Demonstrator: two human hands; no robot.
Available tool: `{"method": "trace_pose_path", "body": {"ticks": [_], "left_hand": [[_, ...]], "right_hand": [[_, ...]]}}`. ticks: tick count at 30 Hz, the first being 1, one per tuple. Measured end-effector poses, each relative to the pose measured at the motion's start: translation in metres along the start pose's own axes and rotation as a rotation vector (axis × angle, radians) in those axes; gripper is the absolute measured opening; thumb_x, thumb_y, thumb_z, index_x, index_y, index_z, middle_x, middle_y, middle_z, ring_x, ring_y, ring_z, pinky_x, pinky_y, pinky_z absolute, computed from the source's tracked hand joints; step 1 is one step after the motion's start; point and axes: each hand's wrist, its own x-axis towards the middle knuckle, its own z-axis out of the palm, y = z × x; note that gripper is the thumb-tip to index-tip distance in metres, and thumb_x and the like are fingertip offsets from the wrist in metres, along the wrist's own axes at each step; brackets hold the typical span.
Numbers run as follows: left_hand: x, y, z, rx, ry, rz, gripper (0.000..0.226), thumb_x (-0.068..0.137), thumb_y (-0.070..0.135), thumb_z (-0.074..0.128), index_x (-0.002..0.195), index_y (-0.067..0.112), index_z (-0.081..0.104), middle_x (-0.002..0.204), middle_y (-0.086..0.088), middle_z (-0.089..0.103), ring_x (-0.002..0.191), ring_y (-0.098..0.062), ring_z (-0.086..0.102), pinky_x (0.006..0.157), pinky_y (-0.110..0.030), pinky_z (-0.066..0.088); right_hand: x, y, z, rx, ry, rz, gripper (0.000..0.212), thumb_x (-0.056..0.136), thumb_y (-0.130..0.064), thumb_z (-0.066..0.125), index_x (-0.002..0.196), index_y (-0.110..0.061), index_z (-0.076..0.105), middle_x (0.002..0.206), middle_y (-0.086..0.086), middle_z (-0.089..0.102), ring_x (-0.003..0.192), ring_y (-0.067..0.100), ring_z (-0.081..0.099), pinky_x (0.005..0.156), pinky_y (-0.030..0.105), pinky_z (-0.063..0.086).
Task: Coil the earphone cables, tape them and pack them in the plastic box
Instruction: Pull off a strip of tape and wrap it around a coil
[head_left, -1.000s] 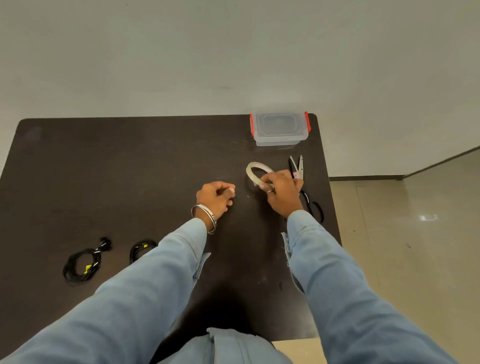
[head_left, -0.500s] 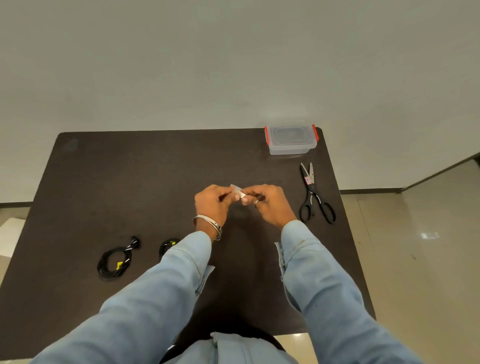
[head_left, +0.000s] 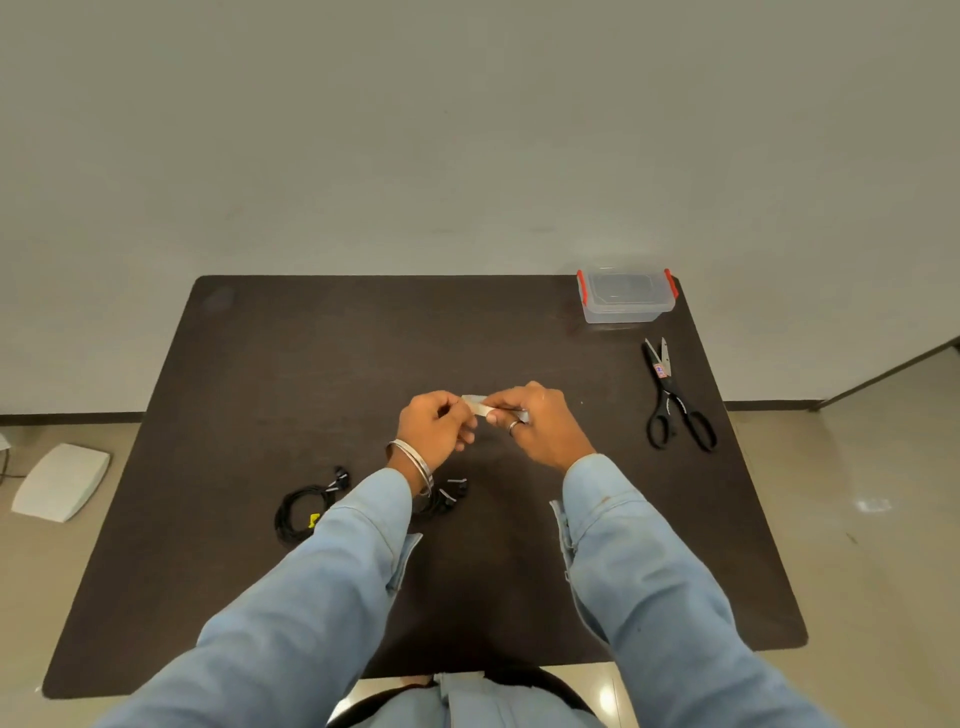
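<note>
1. Left hand (head_left: 434, 428): table centre, fingers curled, pinching the free end of the tape (head_left: 480, 404).
2. Right hand (head_left: 535, 423): just beside, at 3 o'clock of the left; fingers curled round the tape roll, largely hidden. A pale strip spans the two hands.
3. Tape: judged light, thin and sticky, prone to fold on itself; best held at the very ends, kept taut.
4. Coiled earphone cable (head_left: 304, 512): at 8 o'clock of the hands, black, yellow tag. Judged soft and springy; grip across the bundle so the loops do not open.
5. Second coil (head_left: 447, 499): at 6 o'clock, partly under the left sleeve.
6. Plastic box (head_left: 626, 296): at 1 o'clock, far corner, lid on, red clips.
7. Scissors (head_left: 672, 400): at 3 o'clock, lying apart, untouched.
</note>
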Motion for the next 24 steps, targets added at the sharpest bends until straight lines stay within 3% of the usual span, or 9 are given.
{"method": "trace_pose_path", "body": {"ticks": [4, 8, 11, 14, 18, 24], "left_hand": [[0.000, -0.003, -0.012, -0.159, -0.126, -0.104, 0.021, 0.093, 0.009, 0.048, 0.079, 0.008, 0.064, 0.067, -0.006, 0.062, 0.049, -0.018, 0.053, 0.044, -0.025, 0.044], [-0.002, -0.003, -0.016, -0.191, -0.120, -0.139, 0.023, 0.094, 0.010, 0.047, 0.080, 0.006, 0.064, 0.067, -0.007, 0.061, 0.046, -0.017, 0.049, 0.043, -0.026, 0.044], [-0.001, -0.004, -0.017, -0.159, -0.106, -0.100, 0.028, 0.096, 0.023, 0.049, 0.080, 0.008, 0.066, 0.072, -0.007, 0.065, 0.050, -0.015, 0.053, 0.048, -0.029, 0.049], [-0.002, -0.002, -0.015, -0.022, -0.059, -0.054, 0.024, 0.087, 0.031, 0.064, 0.079, 0.009, 0.068, 0.073, -0.010, 0.068, 0.053, -0.014, 0.058, 0.051, -0.030, 0.055], [-0.001, 0.003, -0.010, 0.073, 0.012, -0.045, 0.008, 0.081, 0.016, 0.072, 0.078, 0.009, 0.069, 0.069, -0.007, 0.067, 0.052, -0.012, 0.061, 0.048, -0.022, 0.055], [0.007, 0.002, -0.006, 0.146, -0.131, -0.030, 0.013, 0.089, 0.011, 0.060, 0.078, 0.009, 0.065, 0.070, -0.008, 0.064, 0.056, -0.014, 0.059, 0.056, -0.028, 0.057]], "right_hand": [[0.000, -0.005, 0.006, -0.095, 0.005, -0.058, 0.024, 0.095, -0.010, 0.052, 0.109, -0.019, 0.068, 0.093, 0.003, 0.067, 0.087, 0.013, 0.042, 0.084, 0.043, 0.036], [-0.001, -0.011, 0.006, -0.181, -0.016, -0.053, 0.026, 0.098, -0.012, 0.046, 0.113, -0.020, 0.066, 0.096, 0.004, 0.065, 0.094, 0.019, 0.045, 0.077, 0.031, 0.018], [-0.002, -0.011, 0.005, -0.226, -0.023, -0.047, 0.026, 0.098, -0.014, 0.046, 0.116, -0.021, 0.064, 0.100, 0.003, 0.065, 0.100, 0.021, 0.047, 0.076, 0.031, 0.017], [-0.001, -0.012, 0.003, -0.264, -0.032, -0.035, 0.028, 0.097, -0.013, 0.047, 0.119, -0.021, 0.062, 0.105, 0.002, 0.065, 0.103, 0.021, 0.046, 0.078, 0.032, 0.018], [0.002, -0.013, 0.002, -0.315, -0.077, -0.035, 0.030, 0.095, -0.012, 0.051, 0.122, -0.022, 0.060, 0.112, 0.001, 0.064, 0.108, 0.021, 0.045, 0.080, 0.031, 0.018], [0.003, -0.004, 0.001, -0.332, -0.071, -0.049, 0.028, 0.097, -0.018, 0.050, 0.122, -0.020, 0.061, 0.111, 0.003, 0.065, 0.104, 0.022, 0.049, 0.079, 0.027, 0.016]]}}
